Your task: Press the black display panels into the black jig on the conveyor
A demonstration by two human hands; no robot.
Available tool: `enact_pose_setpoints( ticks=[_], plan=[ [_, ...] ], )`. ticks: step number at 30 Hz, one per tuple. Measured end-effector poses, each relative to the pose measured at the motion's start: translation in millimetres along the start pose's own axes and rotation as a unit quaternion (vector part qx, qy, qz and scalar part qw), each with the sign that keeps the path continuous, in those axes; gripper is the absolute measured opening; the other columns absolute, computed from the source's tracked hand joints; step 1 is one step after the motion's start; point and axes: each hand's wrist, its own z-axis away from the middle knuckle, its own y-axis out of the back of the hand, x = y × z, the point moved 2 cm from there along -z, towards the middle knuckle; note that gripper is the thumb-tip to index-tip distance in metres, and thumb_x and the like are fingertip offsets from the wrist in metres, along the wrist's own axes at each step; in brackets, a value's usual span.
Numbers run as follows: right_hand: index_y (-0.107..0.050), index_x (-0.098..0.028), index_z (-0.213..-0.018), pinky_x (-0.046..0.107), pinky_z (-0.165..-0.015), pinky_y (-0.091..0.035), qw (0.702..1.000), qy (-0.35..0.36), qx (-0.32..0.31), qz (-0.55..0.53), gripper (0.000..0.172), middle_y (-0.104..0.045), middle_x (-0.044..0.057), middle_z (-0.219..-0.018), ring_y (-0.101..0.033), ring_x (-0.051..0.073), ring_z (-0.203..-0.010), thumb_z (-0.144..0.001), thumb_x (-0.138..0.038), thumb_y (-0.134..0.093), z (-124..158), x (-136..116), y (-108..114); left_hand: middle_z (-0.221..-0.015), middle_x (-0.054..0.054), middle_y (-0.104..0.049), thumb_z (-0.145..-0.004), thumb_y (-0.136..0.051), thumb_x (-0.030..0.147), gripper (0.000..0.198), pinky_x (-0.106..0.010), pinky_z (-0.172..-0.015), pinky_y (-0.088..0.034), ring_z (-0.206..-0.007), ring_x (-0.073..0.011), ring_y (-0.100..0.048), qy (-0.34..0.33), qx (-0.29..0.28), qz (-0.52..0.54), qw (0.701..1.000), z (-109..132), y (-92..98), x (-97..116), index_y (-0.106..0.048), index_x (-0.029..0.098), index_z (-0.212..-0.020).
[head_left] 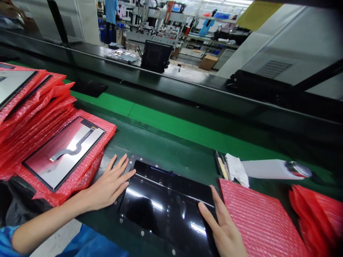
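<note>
- One black panel (171, 210) lies between the left hand (109, 187), fingers spread, and the right hand (226, 228), thumb on top, grip beneath hidden.
- Positioning seems underway; moving it likely calls for even support.

"What sort of place is this?"
"An electronics factory floor, by the look of it: machinery (152, 35) behind, a person in a blue coat (111, 10)."
"And nearer?"
"Stacked red bubble bags (32, 125), a screen panel (64, 167) with a ribbon cable (71, 152)."
</note>
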Motion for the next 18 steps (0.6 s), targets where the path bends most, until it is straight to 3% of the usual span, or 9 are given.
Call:
enact_pose_setpoints(
  ticks=[7, 18],
  plan=[
    [-0.028, -0.025, -0.155, 0.043, -0.121, -0.01, 1.0, 0.011, -0.004, 0.006, 0.094, -0.024, 0.0, -0.162, -0.016, 0.027, -0.149, -0.076, -0.062, -0.066, 3, 0, -1, -0.16, -0.014, -0.026, -0.099, -0.04, 0.019, 0.054, -0.066, -0.119, -0.015, -0.151, -0.0302, -0.009, -0.012, 0.002, 0.009, 1.0, -1, 0.5, -2, -0.031, 0.025, -0.152],
    [-0.029, -0.025, -0.155, 0.037, -0.122, -0.008, 1.0, 0.008, 0.019, 0.0, 0.093, -0.022, -0.002, -0.162, -0.012, 0.025, -0.15, -0.076, -0.059, -0.067, 12, -5, -7, -0.163, -0.013, -0.014, -0.099, -0.042, 0.022, 0.059, -0.066, -0.119, -0.012, -0.152, -0.0306, -0.004, -0.02, -0.027, 0.019, 0.999, -2, 3.3, -1, -0.023, 0.026, -0.155]
  ],
)
